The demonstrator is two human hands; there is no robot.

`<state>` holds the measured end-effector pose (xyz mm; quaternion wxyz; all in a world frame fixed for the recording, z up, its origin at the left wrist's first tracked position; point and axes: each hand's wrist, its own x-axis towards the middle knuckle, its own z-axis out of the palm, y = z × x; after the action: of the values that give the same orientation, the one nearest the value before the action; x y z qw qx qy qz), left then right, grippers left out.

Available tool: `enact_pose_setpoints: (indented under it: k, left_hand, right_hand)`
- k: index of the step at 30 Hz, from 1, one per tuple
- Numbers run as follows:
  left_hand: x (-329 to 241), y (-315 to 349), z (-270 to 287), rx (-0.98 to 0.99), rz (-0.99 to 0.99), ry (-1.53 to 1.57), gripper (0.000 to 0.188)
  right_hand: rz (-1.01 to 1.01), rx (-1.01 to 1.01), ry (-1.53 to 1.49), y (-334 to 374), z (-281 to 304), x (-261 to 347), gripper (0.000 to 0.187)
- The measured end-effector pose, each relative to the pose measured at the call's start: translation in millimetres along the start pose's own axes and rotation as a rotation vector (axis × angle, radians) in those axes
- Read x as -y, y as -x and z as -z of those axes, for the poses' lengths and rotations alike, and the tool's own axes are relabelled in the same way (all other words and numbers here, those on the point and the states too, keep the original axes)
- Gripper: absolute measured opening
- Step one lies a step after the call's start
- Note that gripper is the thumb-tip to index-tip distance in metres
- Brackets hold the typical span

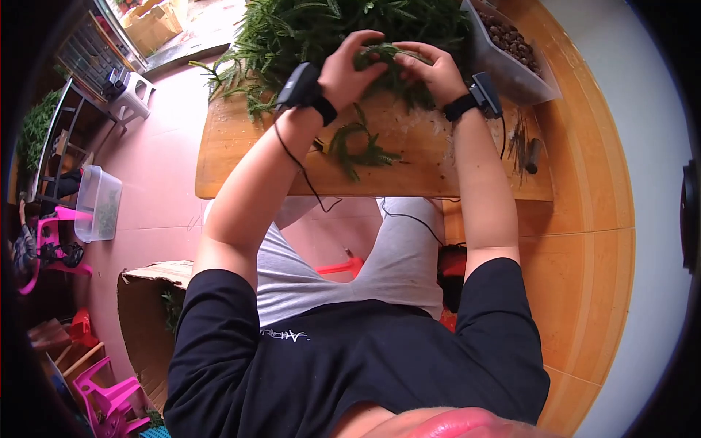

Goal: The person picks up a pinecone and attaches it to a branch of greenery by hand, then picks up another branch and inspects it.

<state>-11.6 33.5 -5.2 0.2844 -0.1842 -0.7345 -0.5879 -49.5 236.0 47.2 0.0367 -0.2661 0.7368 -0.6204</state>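
Observation:
Over the far part of a wooden table (241, 157), my left hand (347, 73) and my right hand (438, 77) hold a green needle-leaved sprig (383, 52) between them. The left fingers and thumb curl around its left end. On the right side, my thumb and fingers pinch it from above. Behind the hands spreads a big heap of similar green branches (307, 29), which blends with the sprig and partly hides its outline. A curved loose sprig (358, 152) lies on the table below my left hand. Each wrist wears a black strapped device with a cable.
A translucent bin of pine cones (511, 44) stands at the far right. Thin dark sticks (518, 142) and a dark cylinder (533, 156) lie near the right edge. At left are a cardboard box (150, 328), a clear tub (98, 208), a white stool (133, 95) and pink stools (109, 390).

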Motion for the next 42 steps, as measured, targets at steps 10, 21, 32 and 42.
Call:
enact_pose_setpoints:
  k: [10, 21, 32, 42]
  left_hand:
    - [25.5, -1.7, 25.0, 0.042, 0.335, 0.319, 0.026]
    - [7.8, 1.1, 24.5, 0.021, 0.496, 0.537, 0.026]
    - [16.4, -1.4, 29.2, -0.003, 0.512, 0.604, 0.027]
    - [8.3, -5.1, 34.2, 0.007, 0.534, 0.717, 0.032]
  right_hand:
    - [-0.079, -0.075, 0.674, 49.7, 90.0, -9.7, 0.019]
    - [-0.086, 0.005, 1.108, 54.4, 55.7, -43.4, 0.04]
    - [-0.079, -0.188, 0.448, 46.8, 86.5, -15.4, 0.03]
    - [0.136, -0.149, -0.57, -6.6, 1.1, 3.1, 0.033]
